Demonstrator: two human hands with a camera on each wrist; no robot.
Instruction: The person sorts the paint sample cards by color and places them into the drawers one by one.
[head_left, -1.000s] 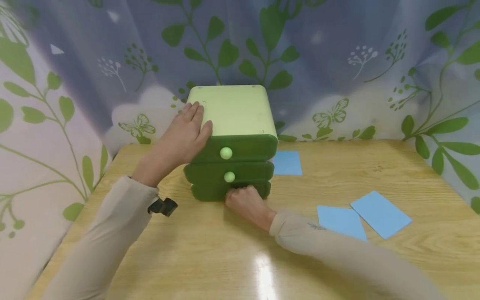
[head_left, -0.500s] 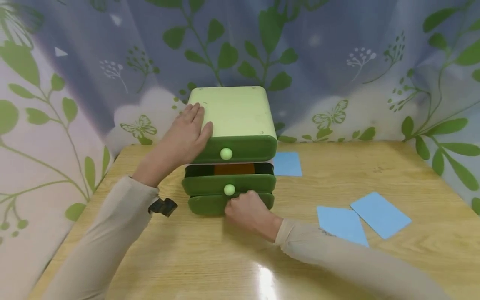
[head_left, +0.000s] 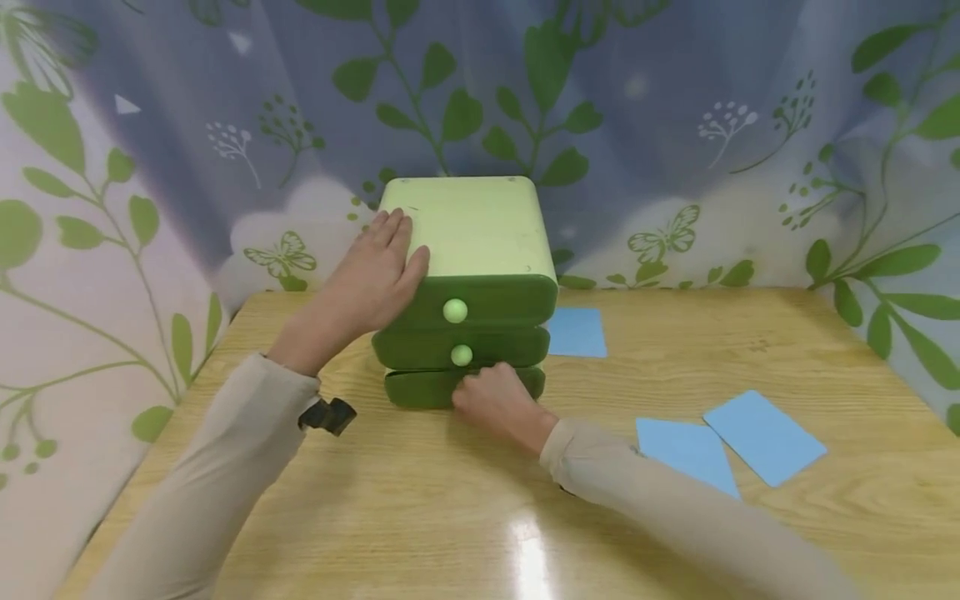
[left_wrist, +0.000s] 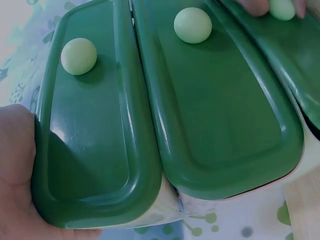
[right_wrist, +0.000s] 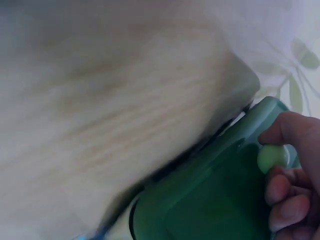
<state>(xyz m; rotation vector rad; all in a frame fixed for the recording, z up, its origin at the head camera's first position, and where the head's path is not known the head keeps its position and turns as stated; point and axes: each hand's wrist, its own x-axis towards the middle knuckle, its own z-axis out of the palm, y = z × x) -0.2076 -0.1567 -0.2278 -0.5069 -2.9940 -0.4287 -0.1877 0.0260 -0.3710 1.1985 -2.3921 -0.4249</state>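
Observation:
A small drawer cabinet (head_left: pixel 472 225) with a pale green top and three dark green drawers stands on the table. My left hand (head_left: pixel 375 271) rests on its top left edge, fingers straight on the lid. The top drawer (left_wrist: pixel 90 130) and middle drawer (left_wrist: pixel 220 100) sit nearly flush, each with a round pale knob. At the lowest level, my right hand (head_left: pixel 495 404) pinches the knob (right_wrist: pixel 272 157) of the bottom drawer (right_wrist: pixel 215 200) between thumb and fingers. That drawer stands slightly out, with a thin dark gap along its upper edge. Its inside is hidden.
Two blue cards, one card (head_left: pixel 686 454) partly under the right forearm and another card (head_left: pixel 765 437) beside it, lie on the wooden table (head_left: pixel 420 517). A third blue card (head_left: pixel 577 332) lies right of the cabinet. Leaf-patterned fabric (head_left: pixel 660 150) hangs behind.
Half a second ago the middle and bottom drawers stood farther out, with something orange inside the middle one. Both have moved back in with my right hand. My left hand stays put.

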